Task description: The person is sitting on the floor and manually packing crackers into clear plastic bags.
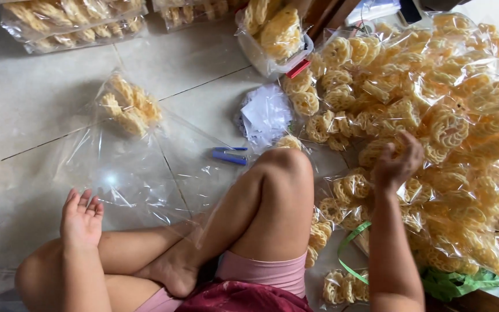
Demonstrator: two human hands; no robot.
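Many crackers point(434, 115) heaped in big bag at my right, unpacked. Clear bag point(140, 156) on floor ahead, few crackers inside, mostly unfilled. Right hand point(397, 162) reaching into heap, fingers curled on crackers. Left hand point(81, 219) open, pressing bag edge. Stapler point(229, 155) beside knee.

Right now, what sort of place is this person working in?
Probably a home or small workshop floor used for packing snacks. The person sits cross-legged on pale floor tiles, beside a big heap of bagged flower-shaped crackers, with a part-filled clear plastic bag and a blue stapler nearby.
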